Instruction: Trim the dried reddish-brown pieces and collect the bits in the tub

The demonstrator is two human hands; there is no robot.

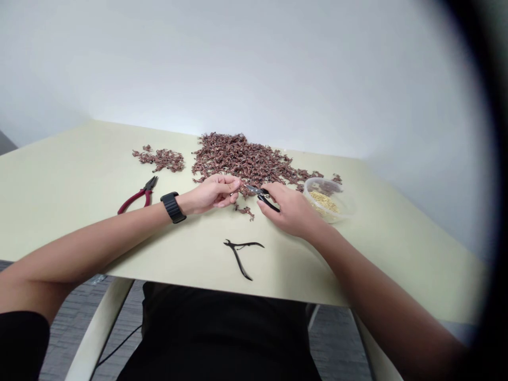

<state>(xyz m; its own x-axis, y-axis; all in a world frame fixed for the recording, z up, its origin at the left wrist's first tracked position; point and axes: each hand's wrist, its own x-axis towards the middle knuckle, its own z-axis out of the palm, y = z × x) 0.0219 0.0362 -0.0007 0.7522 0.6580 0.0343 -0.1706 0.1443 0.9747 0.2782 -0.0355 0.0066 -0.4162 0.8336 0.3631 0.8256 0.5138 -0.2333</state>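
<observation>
Pinched between the thumb and fingers of my left hand point(217, 190) is a small reddish-brown piece, mostly hidden by the fingertips. My right hand point(289, 206) is closed around black-handled pliers point(269, 203), whose metal jaws point left and meet the piece at my left fingertips. Whether the jaws are clamped on it is too small to tell. Just below my fingers, a few similar brown pieces point(245, 212) lie on the table. Behind both hands spreads a large pile of brown pieces point(242, 156), with small shiny and dark bits among them.
A smaller pile of brown pieces point(161, 159) lies at the left, near red-handled pliers point(139, 196). Black cuticle nippers point(240, 256) rest close to the front edge of the table point(182, 254). Right of my right hand stands a clear plastic tub point(344, 216) holding small gold-coloured bits.
</observation>
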